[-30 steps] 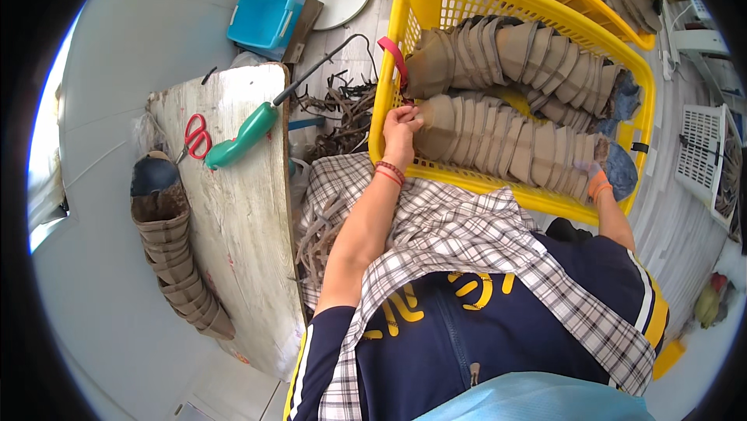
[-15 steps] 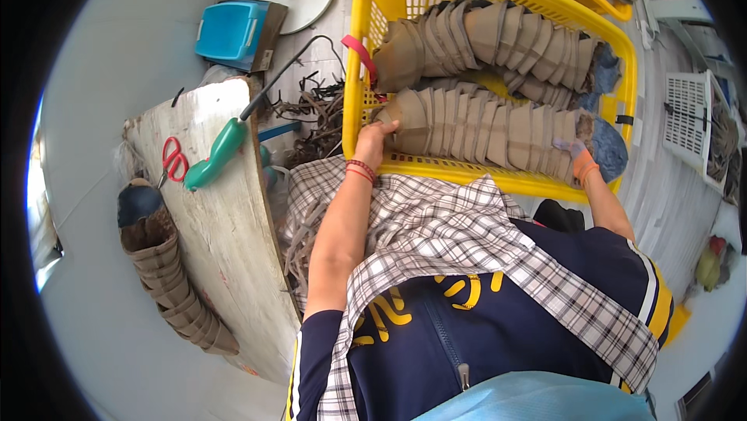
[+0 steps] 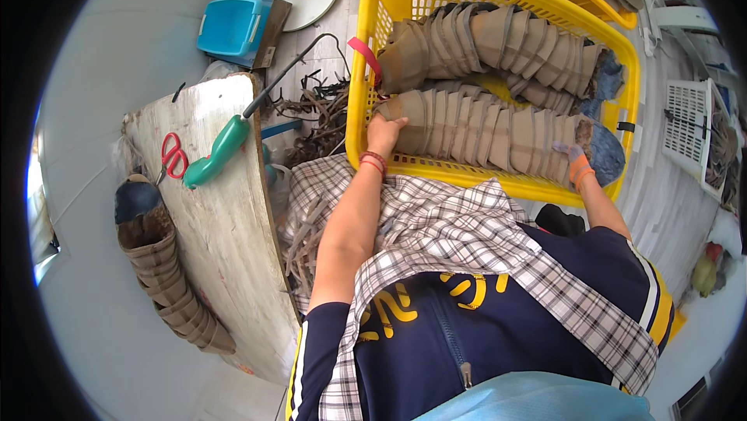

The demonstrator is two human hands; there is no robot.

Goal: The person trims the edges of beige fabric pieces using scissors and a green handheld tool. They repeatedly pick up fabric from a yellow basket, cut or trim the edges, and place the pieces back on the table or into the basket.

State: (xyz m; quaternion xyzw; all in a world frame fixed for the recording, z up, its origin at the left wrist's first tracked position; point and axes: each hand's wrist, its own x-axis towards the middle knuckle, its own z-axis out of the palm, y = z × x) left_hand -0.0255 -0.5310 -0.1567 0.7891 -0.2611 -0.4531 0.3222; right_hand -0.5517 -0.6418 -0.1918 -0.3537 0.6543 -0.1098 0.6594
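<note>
A long stack of nested tan fabric pieces (image 3: 482,131) lies along the near side of a yellow plastic basket (image 3: 498,186). My left hand (image 3: 384,135) grips its left end, with the thumb across the top and some fingers hidden at the basket wall. At the other end, my right hand (image 3: 579,163), in an orange glove with greyish fingertips, holds the stack beside its fluffy blue-grey tip (image 3: 608,155). Behind it in the basket lies a second, similar stack (image 3: 490,40). Part of another tan stack (image 3: 545,94) shows between these two.
On my left stands a worn pale board (image 3: 214,242) bearing red-handled scissors (image 3: 173,160) and a green-handled tool (image 3: 218,155) with a cable. Beside it leans another tan stack (image 3: 171,273). Farther off are a blue bin (image 3: 229,28), fabric scraps (image 3: 319,110) and a white basket (image 3: 689,121).
The view has shifted slightly. My left hand has moved a little to the right at the stack's left end; my right hand keeps its place at the other end.
</note>
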